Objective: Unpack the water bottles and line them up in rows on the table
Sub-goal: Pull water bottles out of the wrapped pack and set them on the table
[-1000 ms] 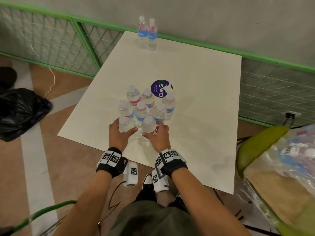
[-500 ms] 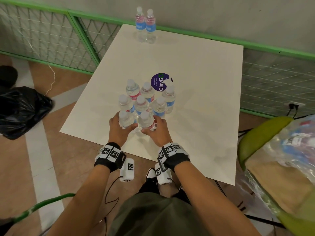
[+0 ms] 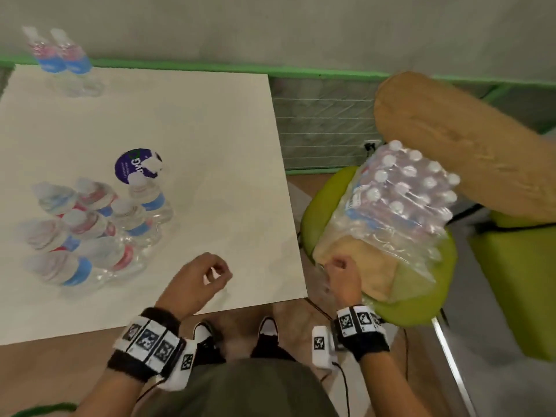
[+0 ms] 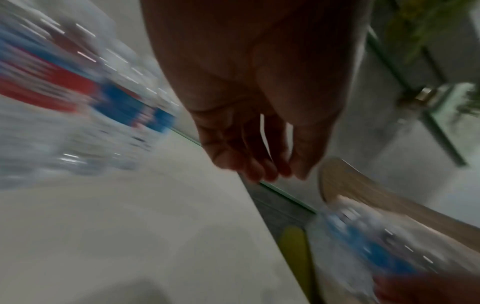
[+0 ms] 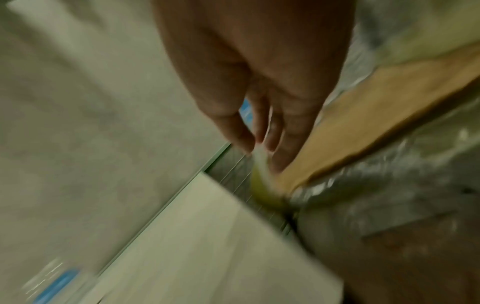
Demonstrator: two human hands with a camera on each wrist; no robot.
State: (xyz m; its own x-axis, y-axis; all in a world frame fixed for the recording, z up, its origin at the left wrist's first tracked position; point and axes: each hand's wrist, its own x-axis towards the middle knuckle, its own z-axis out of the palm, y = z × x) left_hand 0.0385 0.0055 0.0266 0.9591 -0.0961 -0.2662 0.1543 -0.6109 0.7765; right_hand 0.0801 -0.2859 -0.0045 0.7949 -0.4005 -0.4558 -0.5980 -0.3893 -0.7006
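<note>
Several unpacked water bottles (image 3: 90, 227) stand clustered on the left of the white table (image 3: 210, 115), blurred in the left wrist view (image 4: 78, 98). Two more bottles (image 3: 57, 55) stand at the table's far corner. A shrink-wrapped pack of bottles (image 3: 400, 200) lies on a green chair (image 3: 421, 302) to the right of the table. My left hand (image 3: 210, 273) hovers over the table's front right part, fingers loosely curled and empty (image 4: 259, 164). My right hand (image 3: 341, 270) is off the table edge at the loose plastic wrap (image 5: 389, 174), fingers relaxed (image 5: 262, 144) and holding nothing.
A round purple sticker (image 3: 132, 164) lies on the table behind the cluster. The chair has a wooden backrest (image 3: 466, 145) behind the pack. A green-framed mesh fence (image 3: 325, 127) and a grey wall run behind the table. Cables trail on the floor near my feet.
Both hands have let go of the two front bottles and moved right, the right one off the table to the chair. The view has swung right, so the pack is now in full sight.
</note>
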